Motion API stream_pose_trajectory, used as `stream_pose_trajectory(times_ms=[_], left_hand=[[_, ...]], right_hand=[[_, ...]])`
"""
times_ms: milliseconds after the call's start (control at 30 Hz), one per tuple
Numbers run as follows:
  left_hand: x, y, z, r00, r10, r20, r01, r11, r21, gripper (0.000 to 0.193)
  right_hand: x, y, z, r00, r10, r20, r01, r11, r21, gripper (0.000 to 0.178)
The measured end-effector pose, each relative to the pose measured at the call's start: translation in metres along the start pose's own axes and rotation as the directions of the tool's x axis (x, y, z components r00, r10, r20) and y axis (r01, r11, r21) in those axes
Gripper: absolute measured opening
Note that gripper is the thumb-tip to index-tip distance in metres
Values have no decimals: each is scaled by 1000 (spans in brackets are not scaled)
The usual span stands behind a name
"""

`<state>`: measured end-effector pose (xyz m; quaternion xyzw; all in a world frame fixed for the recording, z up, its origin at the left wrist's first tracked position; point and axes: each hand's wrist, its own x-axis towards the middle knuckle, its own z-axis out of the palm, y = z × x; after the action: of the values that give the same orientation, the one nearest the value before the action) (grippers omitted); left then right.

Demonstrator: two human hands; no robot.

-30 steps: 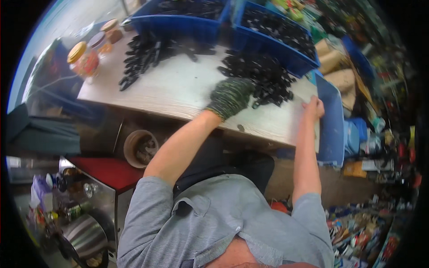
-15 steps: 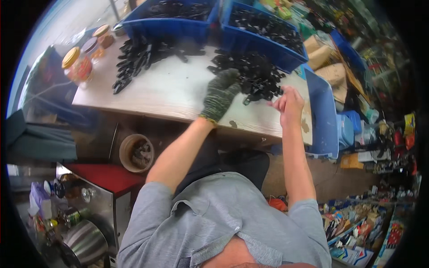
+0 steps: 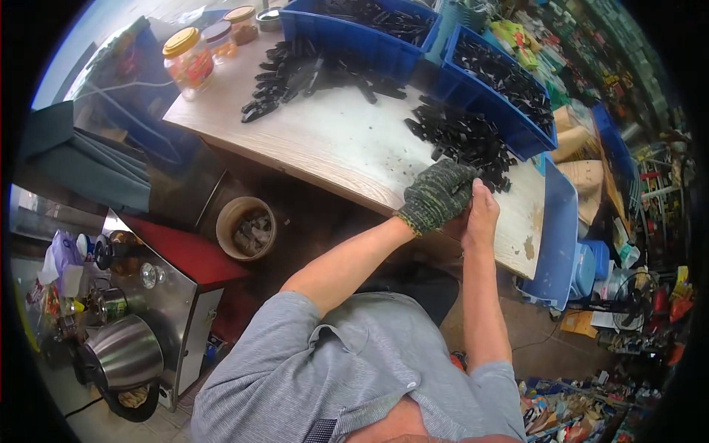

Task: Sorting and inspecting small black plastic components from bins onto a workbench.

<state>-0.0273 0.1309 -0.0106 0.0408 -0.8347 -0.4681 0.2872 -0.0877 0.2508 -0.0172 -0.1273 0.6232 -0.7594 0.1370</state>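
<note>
Holding the gloved left hand (image 3: 441, 196) and the bare right hand (image 3: 481, 210) together at the fingertips, above the worktop (image 3: 347, 148) near its front edge. Curling both partly closed, with the right thumb extended toward the left fingertips. Impossible to tell whether clamped on anything, given the overlap of fingers. Set just beside the right-hand pile (image 3: 469, 136) of black pieces, with a second pile (image 3: 295, 77) farther left on the same worktop and two blue bins (image 3: 362, 46) of similar pieces behind.
</note>
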Motion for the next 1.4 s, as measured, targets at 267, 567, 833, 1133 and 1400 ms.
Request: stream_pose_trajectory(times_ms=[267, 567, 833, 1133, 1400], left_hand=[[-25, -65, -151, 791, 309, -528, 136, 752, 645, 45], [-35, -100, -274, 919, -148, -366, 394, 407, 824, 30], [-30, -56, -204, 999, 22, -44, 25, 550, 835, 24], [-33, -49, -167, 978, 185, -97, -49, 656, 753, 19], [-41, -48, -161, 989, 116, -90, 0, 612, 791, 17]], right_hand=[[-19, -24, 16, 983, 176, -47, -175, 984, 31, 33], [-14, -20, 22, 979, 179, -97, -179, 984, 7, 37], [-14, -19, 25, 984, 152, -89, -151, 988, 9, 36], [-15, -17, 25, 990, 117, -76, -118, 993, -3, 29], [-20, -22, 27, 986, 138, -96, -137, 990, 16, 29]])
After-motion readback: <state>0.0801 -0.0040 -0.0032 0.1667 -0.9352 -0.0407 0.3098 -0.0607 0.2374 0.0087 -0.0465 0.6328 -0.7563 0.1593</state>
